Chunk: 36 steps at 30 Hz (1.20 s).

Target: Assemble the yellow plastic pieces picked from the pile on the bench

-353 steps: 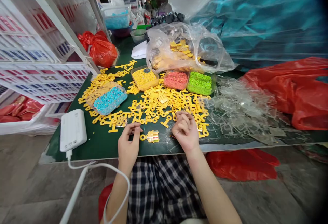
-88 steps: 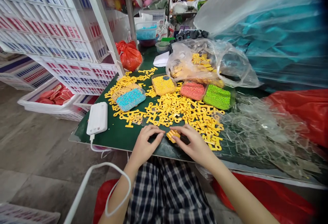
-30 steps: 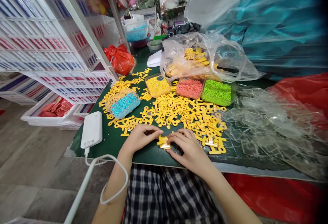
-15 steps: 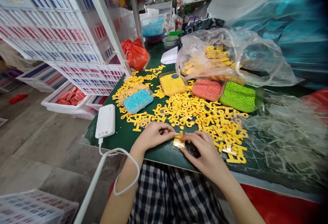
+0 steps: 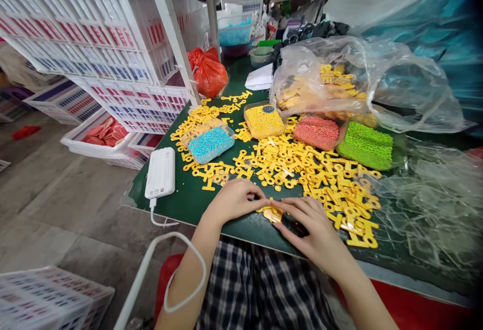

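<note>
At the near edge of the green table, a small shiny yellow plastic piece (image 5: 272, 214) lies between my two hands. My left hand (image 5: 238, 200) is closed, its thumb and fingertips meeting at the piece's upper edge. From the other side, my right hand (image 5: 311, 222) grips it, index finger on top and thumb at the lower edge. The fingertips hide part of the piece. Just beyond spreads a heap of loose yellow plastic parts (image 5: 281, 161), many with a ring at one end.
Trays of blue beads (image 5: 211, 144), yellow beads (image 5: 264, 121), red beads (image 5: 317, 133) and green beads (image 5: 366, 145) stand behind the heap. Clear plastic pieces (image 5: 441, 199) lie at right. A white power bank (image 5: 160, 173) with a cable sits at left, near stacked crates (image 5: 143, 103).
The view has shifted slightly, moving the scene rightward. The yellow piece has turned a little between my fingers, and my fingertips have drawn closer together over it.
</note>
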### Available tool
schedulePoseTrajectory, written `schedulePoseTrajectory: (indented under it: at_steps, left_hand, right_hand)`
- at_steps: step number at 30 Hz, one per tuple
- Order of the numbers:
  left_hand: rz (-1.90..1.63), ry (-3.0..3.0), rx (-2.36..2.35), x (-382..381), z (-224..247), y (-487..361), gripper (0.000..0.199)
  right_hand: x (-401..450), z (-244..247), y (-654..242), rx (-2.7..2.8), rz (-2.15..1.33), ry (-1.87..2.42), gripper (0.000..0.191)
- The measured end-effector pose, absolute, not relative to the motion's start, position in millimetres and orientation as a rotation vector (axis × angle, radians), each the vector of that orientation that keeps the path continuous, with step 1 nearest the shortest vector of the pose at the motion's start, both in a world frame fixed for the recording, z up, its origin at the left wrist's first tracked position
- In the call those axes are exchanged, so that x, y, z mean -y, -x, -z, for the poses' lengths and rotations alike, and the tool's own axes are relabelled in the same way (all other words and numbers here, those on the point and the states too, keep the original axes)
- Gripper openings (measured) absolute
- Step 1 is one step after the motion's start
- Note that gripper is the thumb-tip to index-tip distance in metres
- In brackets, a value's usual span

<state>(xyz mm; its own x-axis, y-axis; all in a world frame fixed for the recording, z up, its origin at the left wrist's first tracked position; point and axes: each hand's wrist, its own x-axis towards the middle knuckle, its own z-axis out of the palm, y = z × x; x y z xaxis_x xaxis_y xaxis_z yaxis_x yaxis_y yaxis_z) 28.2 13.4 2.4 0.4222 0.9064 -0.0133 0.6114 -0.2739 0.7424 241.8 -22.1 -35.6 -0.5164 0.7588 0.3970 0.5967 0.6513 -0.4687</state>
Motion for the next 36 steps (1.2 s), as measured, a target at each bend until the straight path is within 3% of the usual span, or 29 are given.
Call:
schedulePoseTrajectory:
  at_steps: [6,16,21,29,33,36]
  left_hand:
    - [-0.968,-1.330,-1.321,-16.5,2.1,-23.4,0.044]
    - [-1.048,-1.000,-1.165,-19.7,0.3,-21.2,0.049]
    - [-1.048,-1.040,-1.183,-18.9,0.8,-20.9,0.047]
    - [-1.139,-1.240,-1.307,-18.1,5.7,-21.6,0.044]
    - [-1.131,-1.666,-1.535,-13.4,4.1,-27.7,0.035]
    - [-1.019,-2.171,-1.451,-10.7,5.0,-34.6,0.031]
  right_hand:
    - [21.9,38.7,-241.5,2.291,-0.370,1.040,0.024]
    - [19.9,42.0,-240.9,2.342,-0.314,0.972,0.015]
    - [19.3,40.5,-240.5,2.389,-0.294,0.943,0.014]
    - [20.3,41.8,-240.6,2.386,-0.277,0.953,0.029]
    - [21.8,42.2,-239.7,2.398,-0.214,0.925,0.028]
    - [22.2,43.4,-239.8,2.415,-0.143,0.858,0.027]
